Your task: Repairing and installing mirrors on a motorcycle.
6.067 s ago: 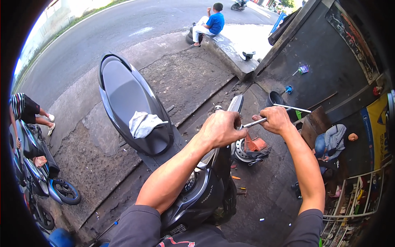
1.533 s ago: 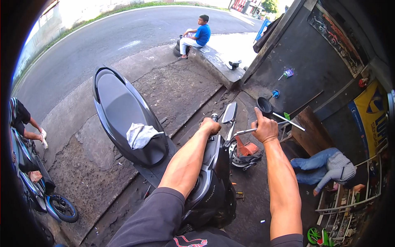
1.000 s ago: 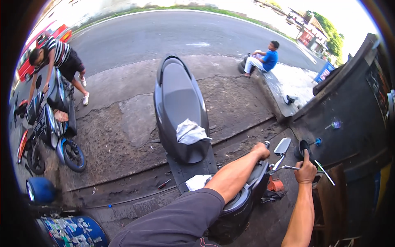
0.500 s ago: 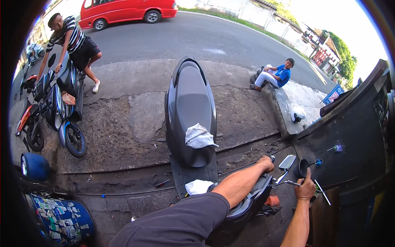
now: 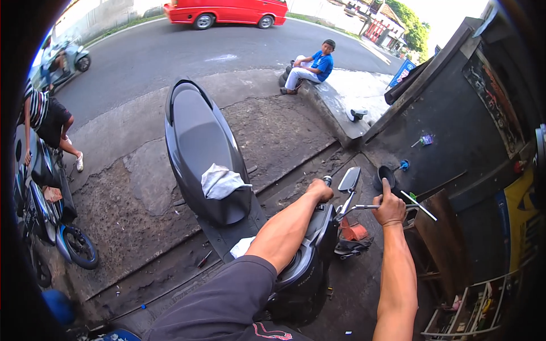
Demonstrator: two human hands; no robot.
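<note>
A dark scooter stands with its front close to me and its seat (image 5: 199, 122) pointing away. My left hand (image 5: 320, 191) is closed round the scooter's handlebar grip (image 5: 328, 181), whose end shows past the fist. The scooter's rectangular mirror (image 5: 349, 179) rises between my hands. My right hand (image 5: 390, 207) is wrapped round a thin silver rod (image 5: 364, 207) by the handlebar, its index finger stretched outward; whether it is a lever or a mirror stem I cannot tell. A grey cloth (image 5: 222, 182) lies on the seat, and a white cloth (image 5: 242, 246) lies behind my left forearm.
A person in blue (image 5: 320, 62) sits on the concrete ledge (image 5: 324, 108). At the left, another person (image 5: 51, 122) leans over a parked motorbike (image 5: 42, 210). A red van (image 5: 227, 11) and a pale scooter (image 5: 65, 59) are on the road. A wire rack (image 5: 472, 310) stands at lower right.
My view has swung right, so the parked scooter and both hands sit further left. The red van has moved right along the road. Both hands keep their hold.
</note>
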